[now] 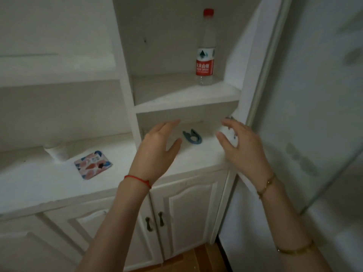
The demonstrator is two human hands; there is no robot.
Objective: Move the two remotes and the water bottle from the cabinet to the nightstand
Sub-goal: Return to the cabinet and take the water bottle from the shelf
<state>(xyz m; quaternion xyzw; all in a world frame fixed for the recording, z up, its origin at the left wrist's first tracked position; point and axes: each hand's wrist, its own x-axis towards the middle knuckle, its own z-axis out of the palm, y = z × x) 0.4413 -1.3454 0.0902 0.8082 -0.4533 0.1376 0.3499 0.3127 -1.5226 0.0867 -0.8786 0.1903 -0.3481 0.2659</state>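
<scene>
In the lower cabinet [188, 99] opening, the left hand [157, 148] is raised with fingers straight and spread, holding nothing. The right hand [241, 144] curls around a white object, possibly a remote, mostly hidden by the fingers. The water bottle [205, 50] stands upright on the shelf above.

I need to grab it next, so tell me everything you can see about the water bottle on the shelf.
The water bottle is clear plastic with a red screw cap and a red and white label round its lower half. It stands upright, cap on, on the upper shelf of the white cabinet, toward the back right corner. Its liquid level cannot be made out. Nothing touches it but the shelf; both hands are lower down, at the compartment below.
</scene>
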